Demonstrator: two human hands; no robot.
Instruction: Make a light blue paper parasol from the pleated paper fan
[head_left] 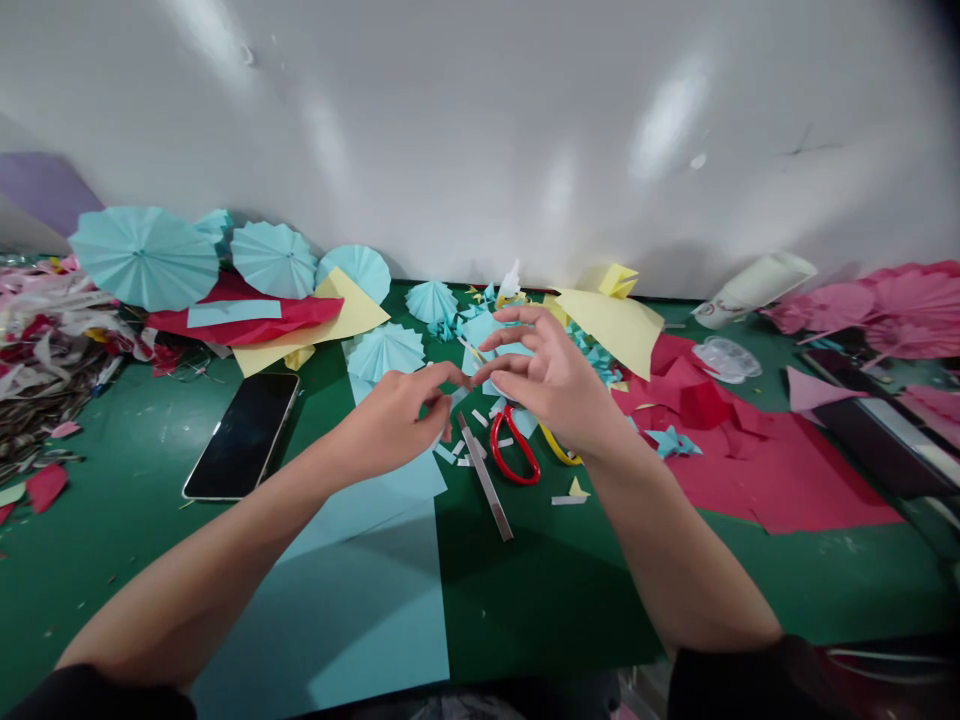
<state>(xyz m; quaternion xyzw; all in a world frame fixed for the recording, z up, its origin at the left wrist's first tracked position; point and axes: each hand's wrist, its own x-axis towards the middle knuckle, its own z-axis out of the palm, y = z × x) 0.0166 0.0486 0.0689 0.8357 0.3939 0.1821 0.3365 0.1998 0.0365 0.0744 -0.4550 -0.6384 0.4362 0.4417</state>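
Observation:
My left hand (pixel 394 420) is bent, its fingers curled and its index finger reaching right; anything small at its fingertips is too unclear to make out. My right hand (pixel 544 375) has its fingers spread, and its fingertips meet the left index fingertip. Below them lie a thin metal strip (pixel 486 480), red-handled scissors (pixel 514 450) and small white and light blue paper scraps (pixel 444 454). A yellow handle (pixel 559 448) shows partly behind the right wrist. Light blue paper sheets (pixel 367 600) lie under and in front of the left forearm.
A phone (pixel 244 436) lies at left, beside a pile of ribbons and stems (pixel 45 350). Pleated blue paper fans (pixel 146 258) stand along the wall. Red paper (pixel 787 480), a white cup (pixel 754 288) and pink fans (pixel 915 305) are at right.

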